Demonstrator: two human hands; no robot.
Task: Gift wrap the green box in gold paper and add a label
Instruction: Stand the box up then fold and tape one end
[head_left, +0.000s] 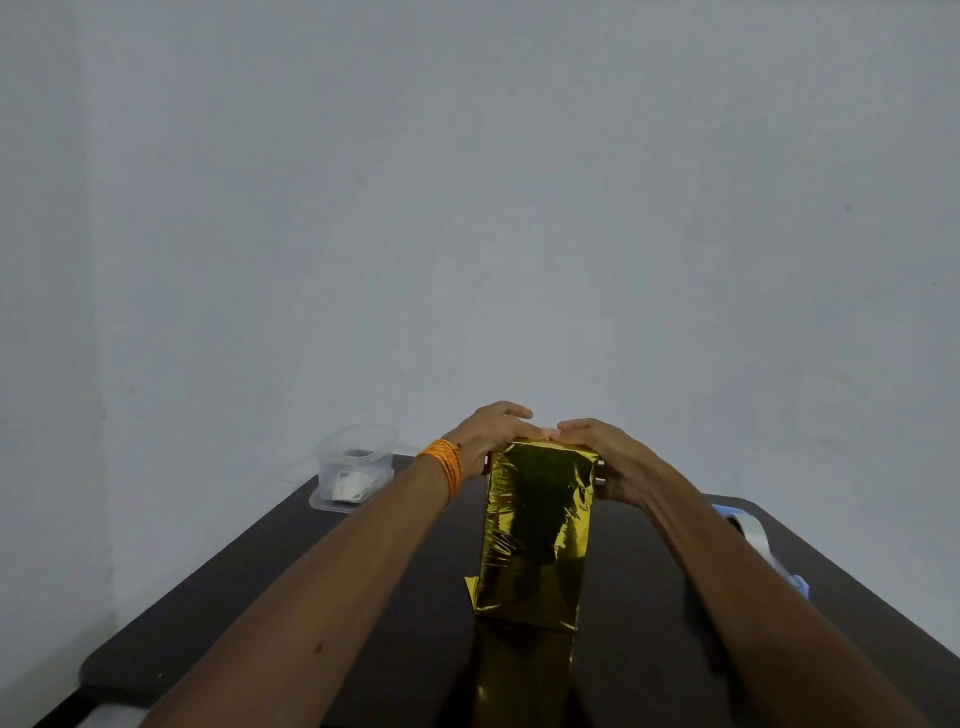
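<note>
The box (535, 525) stands tall in the middle of the dark surface (634, 597), all wrapped in shiny gold paper (540, 577). The left hand (488, 436) and right hand (610, 457) both hold its top end, fingers bent over the top edge. A little paper flap sticks out at the bottom left corner. A clear tub (353, 465) sits at the far left corner. A tape roll (750, 532) lies by the right edge. Dark surface shows on both sides of the box.
</note>
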